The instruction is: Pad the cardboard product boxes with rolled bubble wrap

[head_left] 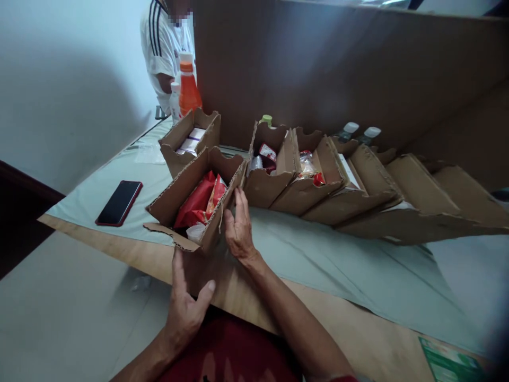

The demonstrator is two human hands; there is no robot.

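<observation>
An open-topped cardboard box (163, 196) stands near the table's front edge, with red packets (199, 199) and a whitish translucent item (195, 232) in it. My right hand (239, 228) lies flat along the box's right side, fingers stretched out. Below the box's front is my left hand (189, 305), its thumb and index finger spread; the fingertips reach the front face, though I cannot tell how firmly they touch. Neither hand grasps anything. Just behind stands another cardboard box (175, 159) holding white and purple packs (192, 140).
Several more cardboard boxes (262, 188) with goods in them run to the right. A phone (119, 203) lies at left. An orange drink bottle (188, 90) stands at the back, near a person in a white shirt (159, 48). A tall brown panel (338, 63) rises behind.
</observation>
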